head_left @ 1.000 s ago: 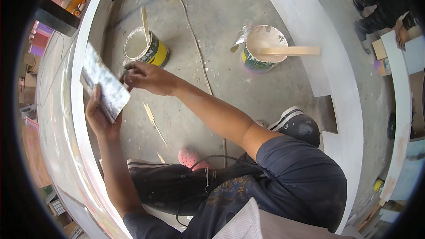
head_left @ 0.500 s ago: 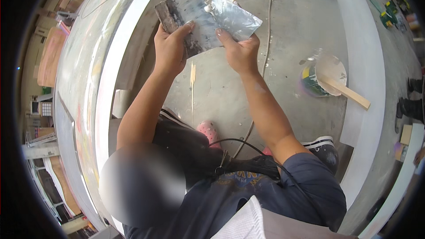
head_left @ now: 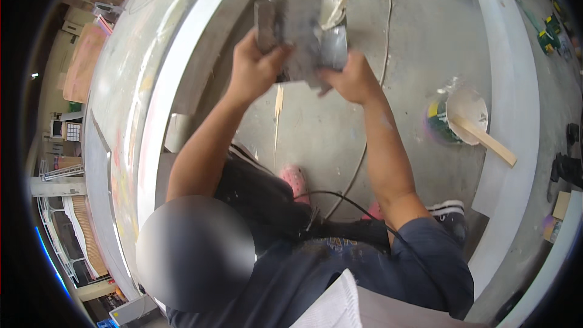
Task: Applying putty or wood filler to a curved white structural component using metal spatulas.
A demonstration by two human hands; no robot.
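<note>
Both hands (head_left: 258,71) (head_left: 357,79) above grey concrete floor (head_left: 419,42)

Head-worn wide fisheye, facing downward

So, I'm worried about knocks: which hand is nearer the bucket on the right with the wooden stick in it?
Right: the right hand is up and left of the bucket in view; the left hand is farther left, past the right.
</note>
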